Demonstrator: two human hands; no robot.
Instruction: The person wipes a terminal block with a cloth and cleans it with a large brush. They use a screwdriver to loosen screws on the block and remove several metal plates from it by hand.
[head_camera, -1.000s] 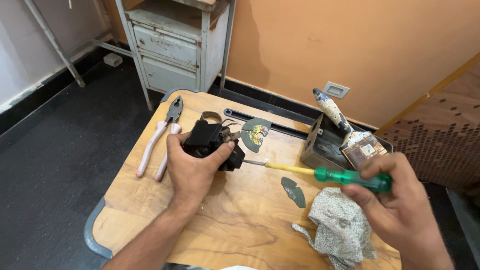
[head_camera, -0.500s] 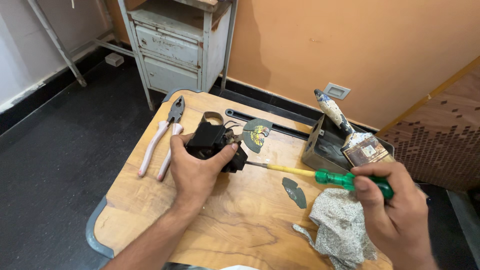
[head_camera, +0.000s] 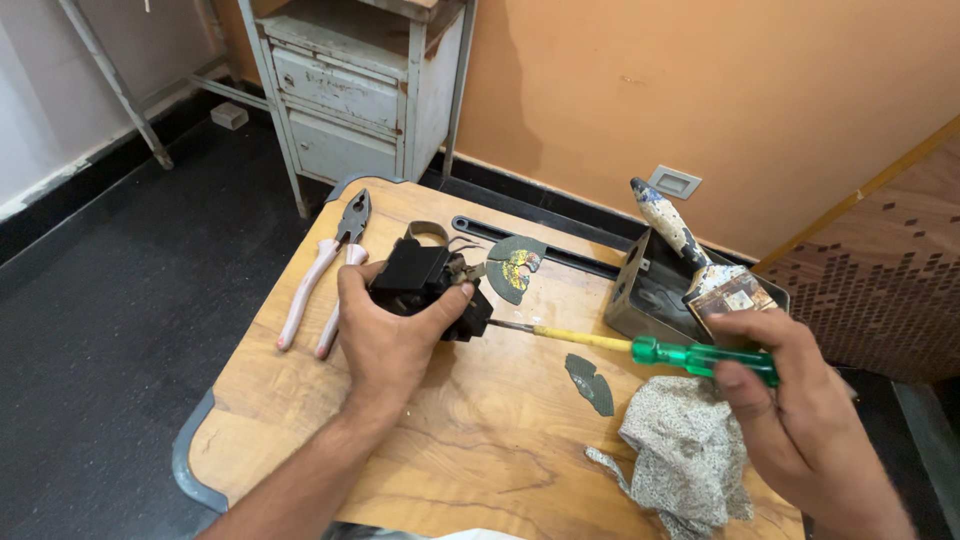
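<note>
Here: black electrical part (head_camera: 425, 290), clenched in left hand (head_camera: 390, 335).
Likely rigid, light; best gripped around body. Right hand (head_camera: 790, 400) grasps green-handled screwdriver (head_camera: 640, 348).

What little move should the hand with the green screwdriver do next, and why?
Probably a slow twist of the screwdriver. Its tip already sits against the side of the black part, the left hand grips that part on the wooden table, and the right hand is wrapped round the green handle.
</note>
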